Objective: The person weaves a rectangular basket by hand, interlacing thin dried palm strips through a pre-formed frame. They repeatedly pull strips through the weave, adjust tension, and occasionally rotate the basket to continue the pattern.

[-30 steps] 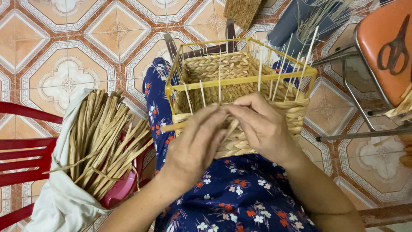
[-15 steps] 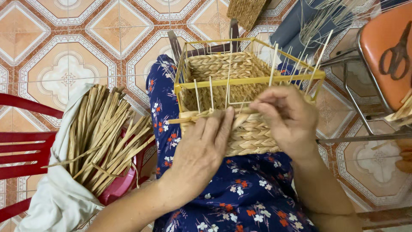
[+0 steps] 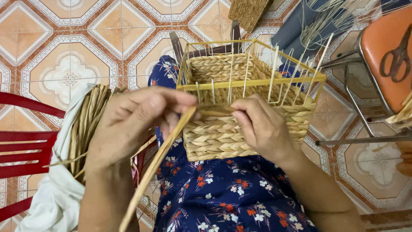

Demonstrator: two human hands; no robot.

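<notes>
A half-woven straw basket [image 3: 223, 137] on a yellow wire frame [image 3: 249, 82] rests on my lap, over a blue flowered dress [image 3: 223, 193]. My left hand [image 3: 133, 124] pinches a long flat straw strand [image 3: 150, 172] that runs down toward the lower left. My right hand [image 3: 257, 126] presses the strand's other end against the basket's top woven row. Thin upright stakes [image 3: 274, 73] stick up along the frame.
A bundle of dried straw strands [image 3: 86, 124] lies in a white cloth [image 3: 51, 189] on a red plastic chair [image 3: 21, 150] at left. At right stands an orange stool [image 3: 386, 56] with scissors [image 3: 397, 56] on it. Patterned tile floor [image 3: 64, 43] lies all around.
My left hand has pulled away from the basket to the left, drawing a long strand taut. My right hand has dropped onto the basket's front wall. The view has come closer.
</notes>
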